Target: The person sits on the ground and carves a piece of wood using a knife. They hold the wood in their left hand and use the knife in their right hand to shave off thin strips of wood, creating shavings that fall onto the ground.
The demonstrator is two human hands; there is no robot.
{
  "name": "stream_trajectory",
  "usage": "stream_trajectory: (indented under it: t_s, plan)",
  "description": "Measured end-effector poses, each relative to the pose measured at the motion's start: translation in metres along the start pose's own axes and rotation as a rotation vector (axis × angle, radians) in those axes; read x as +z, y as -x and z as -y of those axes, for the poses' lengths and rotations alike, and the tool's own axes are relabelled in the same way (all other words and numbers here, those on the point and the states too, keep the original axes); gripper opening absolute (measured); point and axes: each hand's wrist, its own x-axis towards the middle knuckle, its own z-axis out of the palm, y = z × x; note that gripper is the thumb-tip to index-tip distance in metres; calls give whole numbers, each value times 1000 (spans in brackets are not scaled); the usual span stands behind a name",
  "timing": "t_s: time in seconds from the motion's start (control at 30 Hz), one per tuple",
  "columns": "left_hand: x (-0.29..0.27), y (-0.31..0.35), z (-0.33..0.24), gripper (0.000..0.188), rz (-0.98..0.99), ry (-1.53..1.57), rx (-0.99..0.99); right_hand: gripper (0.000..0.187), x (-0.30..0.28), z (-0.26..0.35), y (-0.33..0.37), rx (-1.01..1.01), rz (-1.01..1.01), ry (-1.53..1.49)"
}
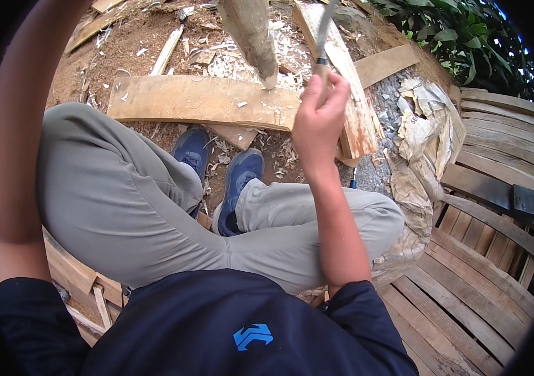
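My right hand (321,116) is closed around the wooden handle of a knife (324,37); its grey blade points up and away, and the tip runs out at the top edge. My left forearm (13,138) rises along the left side and leaves at the top, so the left hand is out of sight. A thick, roughly shaped piece of wood (248,37) hangs down from the top edge, left of the knife. Its narrow lower end meets or overlaps a wide plank (198,100) lying across in front of my shoes. Whatever holds its upper end is hidden.
Another plank (348,88) runs away from me beside my right hand. Shavings (229,66) litter the brown ground. A torn paper sack (420,122) lies to the right, near slatted wood (467,294) bearing a dark block (524,202). Leafy plants (461,37) grow at the far right.
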Motion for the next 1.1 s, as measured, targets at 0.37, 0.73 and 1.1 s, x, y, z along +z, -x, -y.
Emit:
stream_trajectory:
  t_s: [0.37,0.73,1.1]
  plan:
    - [-7,-11,-2,42,115,55,-162,21,-2,9,5,-56,-177,-244]
    - [4,-23,18,49,-16,40,-149,25,17,-13,9,-103,-206,-368]
    - [6,-27,16,48,-18,55,-182,24,25,-21,15,-55,-127,-295]
